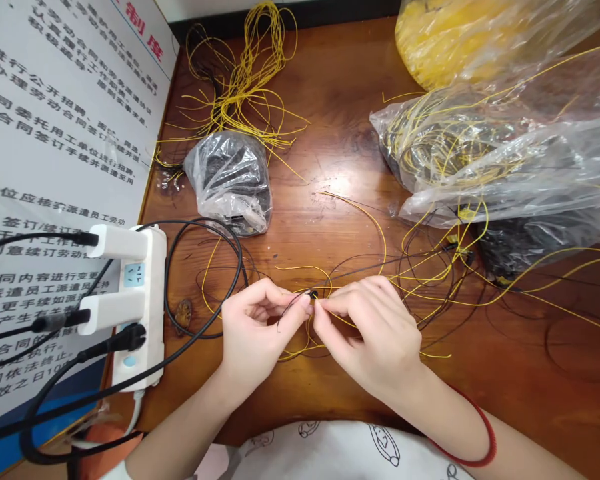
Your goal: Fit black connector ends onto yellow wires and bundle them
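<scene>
My left hand (257,330) is closed in a pinch, thumb and forefinger on a small round black piece (313,293), too small to name. A thin black strand trails from those fingertips. Right beside it, my right hand (375,327) pinches a thin yellow wire (347,323) close to the black piece. The two sets of fingertips almost meet. Whether the yellow wire passes through the piece cannot be made out. More loose yellow and black strands lie under and around both hands.
A white power strip (153,293) with plugged-in chargers and black cables stands at left, beside a printed board (65,133). A bagged dark bundle (230,180) and a yellow wire bundle (253,87) lie behind. Clear plastic bags of wire (460,147) fill the right.
</scene>
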### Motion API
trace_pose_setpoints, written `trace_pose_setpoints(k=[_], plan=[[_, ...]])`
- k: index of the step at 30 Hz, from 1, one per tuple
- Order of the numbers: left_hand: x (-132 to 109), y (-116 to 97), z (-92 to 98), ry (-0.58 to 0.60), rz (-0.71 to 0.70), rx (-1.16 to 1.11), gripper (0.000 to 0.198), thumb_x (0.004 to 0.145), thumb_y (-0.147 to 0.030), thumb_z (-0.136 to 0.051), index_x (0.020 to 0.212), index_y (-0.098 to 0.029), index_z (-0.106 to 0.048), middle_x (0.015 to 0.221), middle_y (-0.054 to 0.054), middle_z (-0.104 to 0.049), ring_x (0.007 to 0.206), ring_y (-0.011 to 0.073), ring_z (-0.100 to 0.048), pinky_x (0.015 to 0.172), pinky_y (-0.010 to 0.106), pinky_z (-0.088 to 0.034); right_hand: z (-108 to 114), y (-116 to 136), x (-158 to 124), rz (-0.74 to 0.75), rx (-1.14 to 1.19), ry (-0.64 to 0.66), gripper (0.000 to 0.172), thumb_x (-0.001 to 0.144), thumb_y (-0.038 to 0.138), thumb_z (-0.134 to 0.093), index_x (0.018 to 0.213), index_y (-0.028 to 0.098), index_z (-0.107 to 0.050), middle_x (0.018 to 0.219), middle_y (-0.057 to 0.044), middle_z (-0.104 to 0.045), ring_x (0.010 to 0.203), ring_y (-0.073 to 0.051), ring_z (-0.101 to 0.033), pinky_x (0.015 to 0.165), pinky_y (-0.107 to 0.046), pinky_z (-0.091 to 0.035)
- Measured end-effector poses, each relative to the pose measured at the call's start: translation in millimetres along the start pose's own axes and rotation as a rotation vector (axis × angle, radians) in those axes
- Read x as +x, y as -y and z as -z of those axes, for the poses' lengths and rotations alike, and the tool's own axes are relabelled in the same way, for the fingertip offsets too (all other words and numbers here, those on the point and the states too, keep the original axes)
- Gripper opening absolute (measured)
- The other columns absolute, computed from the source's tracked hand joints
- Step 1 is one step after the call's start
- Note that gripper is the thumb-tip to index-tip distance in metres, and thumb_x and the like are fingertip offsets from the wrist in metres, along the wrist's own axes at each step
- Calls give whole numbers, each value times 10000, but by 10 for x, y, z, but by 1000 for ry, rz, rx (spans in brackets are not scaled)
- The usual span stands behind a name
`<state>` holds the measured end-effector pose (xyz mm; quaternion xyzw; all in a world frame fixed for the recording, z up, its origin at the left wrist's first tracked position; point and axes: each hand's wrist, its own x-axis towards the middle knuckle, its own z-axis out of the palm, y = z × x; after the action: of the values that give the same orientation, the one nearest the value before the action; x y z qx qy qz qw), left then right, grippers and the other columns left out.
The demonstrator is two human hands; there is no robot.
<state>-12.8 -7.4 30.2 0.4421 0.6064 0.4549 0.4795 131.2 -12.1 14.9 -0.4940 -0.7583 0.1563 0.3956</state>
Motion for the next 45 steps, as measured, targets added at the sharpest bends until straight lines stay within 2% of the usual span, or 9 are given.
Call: trace_pose_setpoints(k=[7, 11, 16, 23, 30, 38, 45], plan=[[-5, 12, 4, 5, -16, 20, 183, 651, -86, -739, 559, -172, -607, 554, -36, -703, 491, 113, -689, 496, 148, -582, 14, 2, 12, -8, -30, -3, 122, 899, 129, -610, 785, 164, -588, 625, 11, -620, 576, -119, -517, 631, -299, -383], [-6, 23, 4, 8, -44, 9, 194, 648, -54, -741, 564, -173, -612, 578, -36, -718, 521, 108, -703, 523, 136, -581, 37, 7, 24, -9, -15, 11, 154, 911, 128, -595, 760, 159, -598, 612, 12, -598, 572, -120, -499, 627, -297, -377], [-11, 29, 7, 16, -92, 2, 201, 647, -38, -750, 576, -175, -620, 591, -32, -726, 563, 117, -722, 556, 139, -586, 102, 15, 45, -96, 39, 51, 129, 902, 139, -617, 775, 161, -606, 686, 2, -645, 648, -124, -569, 649, -274, -429], [-6, 19, 12, 9, -78, 38, 222, 648, -45, -761, 571, -175, -598, 607, -4, -732, 584, 158, -737, 561, 194, -605, 155, 16, 61, -96, 33, 45, 108, 891, 109, -604, 816, 186, -600, 703, 17, -633, 654, -101, -588, 603, -232, -469], [-13, 25, 7, 13, -85, 26, 219, 667, -45, -753, 583, -179, -601, 614, -4, -738, 582, 160, -741, 563, 196, -610, 114, 0, 44, 11, 0, 44, 136, 917, 71, -561, 825, 170, -582, 702, -2, -595, 653, -126, -534, 637, -265, -462], [-34, 61, 18, 8, -85, 46, 204, 673, -67, -758, 594, -185, -613, 630, -3, -740, 580, 165, -734, 565, 224, -619, 93, -12, 70, 45, -24, 82, 162, 939, 68, -505, 822, 158, -571, 755, -39, -595, 717, -161, -524, 688, -290, -457], [-15, 91, 44, 6, -39, 14, 198, 673, -119, -779, 589, -180, -611, 644, 11, -736, 609, 169, -734, 573, 235, -624, 103, -15, 135, 101, -82, 166, 217, 928, 41, -421, 827, 144, -583, 738, -54, -572, 701, -180, -473, 679, -317, -455]])
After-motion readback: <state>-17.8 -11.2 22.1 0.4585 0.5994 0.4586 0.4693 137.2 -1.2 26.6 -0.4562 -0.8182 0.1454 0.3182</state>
